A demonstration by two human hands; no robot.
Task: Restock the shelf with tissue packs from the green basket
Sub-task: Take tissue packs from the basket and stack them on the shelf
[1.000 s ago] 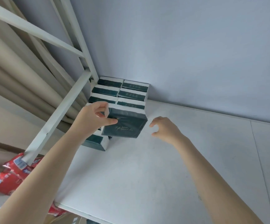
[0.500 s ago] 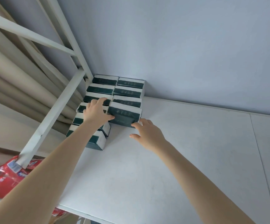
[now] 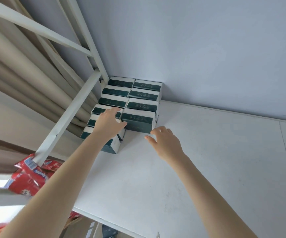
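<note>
— White-and-dark-green tissue packs (image 3: 143, 95) are standing in two rows in the back left corner of the shelf (image 3: 207, 160), pushed up against the pale wall (image 3: 198, 48). Is that what the head view is giving you?

— Yes. The left row is reaching further toward the shelf's front edge than the right one, and the packs are touching one another side by side.

— Where is the left hand sitting?

— The left hand (image 3: 108, 125) is lying over the left row, fingers stretched across the pack tops. Its thumb is pressing against the near left corner of the front pack (image 3: 137, 121) of the right row. Its grip is spread flat, clamping nothing.

— And the right hand?

— The right hand (image 3: 165, 142) is reaching over the shelf, at the front pack's near right corner. Its grip is apart, fingers loosely spread; whether a fingertip is touching the pack, I cannot tell.

— Anything else showing?

— A white frame post (image 3: 66, 121) is slanting up along the shelf's left edge, beige curtain folds (image 3: 18, 74) are hanging behind it, and red printed packaging (image 3: 29, 179) is showing below the shelf at the lower left.
</note>
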